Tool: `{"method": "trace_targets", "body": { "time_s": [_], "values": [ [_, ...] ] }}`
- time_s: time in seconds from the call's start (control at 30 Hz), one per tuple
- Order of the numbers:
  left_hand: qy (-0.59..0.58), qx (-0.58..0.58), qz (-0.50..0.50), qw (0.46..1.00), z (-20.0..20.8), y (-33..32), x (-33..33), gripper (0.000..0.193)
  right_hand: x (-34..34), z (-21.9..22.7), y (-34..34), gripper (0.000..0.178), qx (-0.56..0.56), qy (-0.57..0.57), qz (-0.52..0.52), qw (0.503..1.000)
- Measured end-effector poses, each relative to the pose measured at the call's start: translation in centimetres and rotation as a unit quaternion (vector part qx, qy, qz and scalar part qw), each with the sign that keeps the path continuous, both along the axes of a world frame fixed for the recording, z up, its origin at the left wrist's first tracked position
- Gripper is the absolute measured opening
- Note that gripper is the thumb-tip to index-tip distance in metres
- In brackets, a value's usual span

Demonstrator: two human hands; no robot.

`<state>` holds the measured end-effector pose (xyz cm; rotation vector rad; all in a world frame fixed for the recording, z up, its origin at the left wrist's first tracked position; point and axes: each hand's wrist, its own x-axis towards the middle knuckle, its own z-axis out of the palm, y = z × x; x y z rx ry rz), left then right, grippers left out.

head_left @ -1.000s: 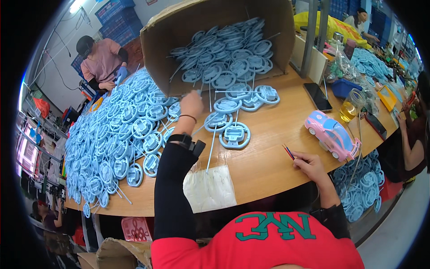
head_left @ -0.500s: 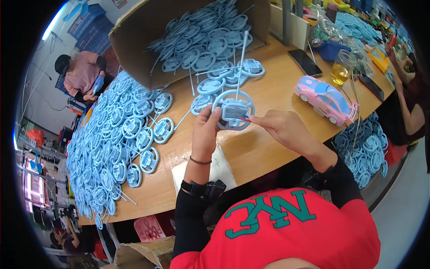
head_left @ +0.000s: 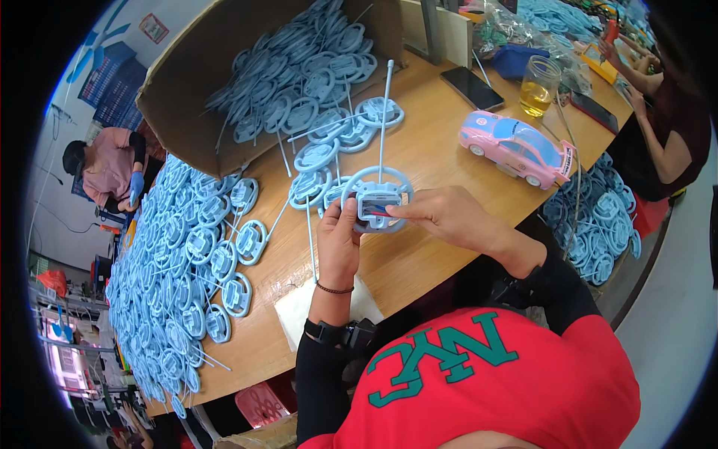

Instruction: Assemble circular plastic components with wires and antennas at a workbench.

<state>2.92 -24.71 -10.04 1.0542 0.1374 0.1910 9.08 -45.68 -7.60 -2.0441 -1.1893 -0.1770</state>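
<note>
My left hand (head_left: 338, 243) grips a light-blue toy steering wheel (head_left: 378, 191) by its left rim, thumb on top. A long thin antenna (head_left: 385, 120) points away from its far side. The wheel's centre has an open rectangular compartment facing up, with red and blue strands that look like wires inside. My right hand (head_left: 452, 217) reaches in from the right, fingers curled and index fingertip at the compartment's right edge. What its fingers pinch, if anything, is hidden. Several similar wheels (head_left: 318, 153) lie just beyond, on the wooden table (head_left: 426, 142).
A large heap of blue wheels (head_left: 179, 277) covers the table's left side. A tilted cardboard box (head_left: 176, 97) holds more. To the right are a pink toy car (head_left: 516, 146), a phone (head_left: 473, 88) and a glass of yellow liquid (head_left: 538, 93). Co-workers sit left and right.
The view has shifted, so most things sit further left. The wheel's compartment now shows a dark interior with red and blue strands, and my right fingertips have moved in over its edge.
</note>
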Motion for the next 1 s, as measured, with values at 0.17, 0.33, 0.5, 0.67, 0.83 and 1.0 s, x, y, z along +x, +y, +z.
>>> {"method": "trace_targets", "body": {
  "time_s": [0.17,0.33,0.5,0.67,0.83,1.0],
  "values": [
    [0.024,-0.001,-0.072,0.997,0.8,-0.6,-0.1,0.036,0.0,0.1,-0.6,0.024,0.023,0.020,0.016,0.999],
    [0.038,-0.002,-0.117,0.992,0.9,-0.4,-0.4,0.044,-0.4,0.3,-0.6,0.024,0.032,0.023,0.023,0.999],
    [0.036,0.047,-0.096,0.994,0.8,0.3,-0.7,0.042,-0.2,-1.1,-0.1,0.028,0.039,0.044,0.043,0.997],
    [-0.012,0.218,0.176,0.960,4.1,7.5,-1.8,0.040,-0.2,-0.2,-0.3,0.031,0.029,0.063,0.069,0.995],
    [-0.229,-0.124,0.279,0.924,15.2,23.1,-1.6,0.060,0.0,-0.3,-0.6,0.032,0.064,0.116,0.057,0.990],
    [-0.056,0.424,0.104,0.898,10.9,26.2,3.4,0.048,0.3,-0.3,-1.0,0.032,0.051,0.146,0.052,0.987]
  ]
}}
